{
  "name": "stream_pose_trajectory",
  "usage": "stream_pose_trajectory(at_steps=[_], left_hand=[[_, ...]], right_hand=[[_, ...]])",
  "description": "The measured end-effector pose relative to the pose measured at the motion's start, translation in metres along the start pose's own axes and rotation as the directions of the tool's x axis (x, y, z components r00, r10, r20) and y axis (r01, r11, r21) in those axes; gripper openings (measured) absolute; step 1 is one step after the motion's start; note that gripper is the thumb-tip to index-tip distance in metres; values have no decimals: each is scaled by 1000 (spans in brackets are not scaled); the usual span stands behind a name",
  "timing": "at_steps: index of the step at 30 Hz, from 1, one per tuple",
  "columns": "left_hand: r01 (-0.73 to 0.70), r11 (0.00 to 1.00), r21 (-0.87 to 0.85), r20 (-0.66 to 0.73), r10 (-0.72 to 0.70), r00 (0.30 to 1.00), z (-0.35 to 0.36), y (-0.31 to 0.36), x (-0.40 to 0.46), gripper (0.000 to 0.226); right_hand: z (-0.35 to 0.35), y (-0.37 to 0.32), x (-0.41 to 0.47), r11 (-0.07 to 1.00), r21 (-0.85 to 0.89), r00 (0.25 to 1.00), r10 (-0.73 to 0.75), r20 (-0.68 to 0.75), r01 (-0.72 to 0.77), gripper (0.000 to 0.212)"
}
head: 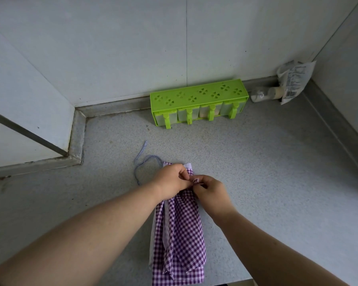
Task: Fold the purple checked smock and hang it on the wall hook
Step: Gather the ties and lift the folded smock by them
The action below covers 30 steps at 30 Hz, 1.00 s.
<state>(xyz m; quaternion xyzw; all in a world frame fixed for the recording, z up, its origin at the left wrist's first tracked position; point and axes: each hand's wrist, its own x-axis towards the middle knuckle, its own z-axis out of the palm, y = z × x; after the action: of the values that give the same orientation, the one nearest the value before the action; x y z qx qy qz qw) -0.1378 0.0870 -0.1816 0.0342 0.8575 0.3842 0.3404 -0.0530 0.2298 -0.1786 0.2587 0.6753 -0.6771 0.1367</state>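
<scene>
The purple checked smock (181, 232) lies folded into a long narrow strip on the grey speckled counter (267, 162), running from the front edge away from me. My left hand (171, 182) grips its far end with curled fingers. My right hand (210, 191) pinches the same end just beside the left, and the two hands touch. A thin bluish tie string (142, 159) trails from the far end, looping to the left on the counter. No wall hook is in view.
A lime-green spice rack (198, 101) with several clear drawers stands against the back wall. A small bottle (266, 93) and a white printed packet (295, 81) sit in the back right corner. A wall corner (77, 133) juts in at left.
</scene>
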Motion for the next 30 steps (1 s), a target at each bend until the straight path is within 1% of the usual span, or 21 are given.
stream_pose_trajectory(at_steps=[2,3,7,9,11,13,17,19,22,25,27,30], left_hand=[[-8,1000,24,-19,9,1000,0,0,0,21],[-13,999,32,-19,13,1000,0,0,0,20],[-31,998,62,27,29,999,-4,-1,-2,23],[-41,993,107,35,37,999,-6,0,-4,25],[-45,991,128,41,40,998,-7,2,-4,25],[-44,990,138,46,38,998,-8,3,-4,25],[-61,980,190,38,54,998,-7,3,-6,22],[-77,974,211,27,73,997,-4,4,-7,21],[-97,965,242,15,96,995,-2,4,-7,23],[-122,945,303,-5,130,992,0,6,-9,24],[-150,932,329,-8,161,987,2,8,-12,21],[-213,888,407,16,226,974,6,13,-18,15]], right_hand=[[-1,3,1,990,-126,998,-64,10,65,18],[-1,4,3,985,-157,997,-71,5,71,15],[4,5,7,989,-135,997,-69,-25,65,19],[4,5,8,979,-190,995,-88,-43,78,16],[3,5,9,953,-291,993,-106,-41,90,13],[0,5,12,912,-391,989,-146,-15,129,14],[-6,4,16,815,-533,974,-193,116,225,11],[-13,3,15,750,-592,956,-237,175,294,10],[-20,1,17,623,-670,914,-299,273,404,12],[-20,-4,18,561,-729,919,-274,283,392,9],[-19,-6,19,561,-755,938,-260,230,341,4],[-15,-4,19,579,-781,965,-238,112,234,7]])
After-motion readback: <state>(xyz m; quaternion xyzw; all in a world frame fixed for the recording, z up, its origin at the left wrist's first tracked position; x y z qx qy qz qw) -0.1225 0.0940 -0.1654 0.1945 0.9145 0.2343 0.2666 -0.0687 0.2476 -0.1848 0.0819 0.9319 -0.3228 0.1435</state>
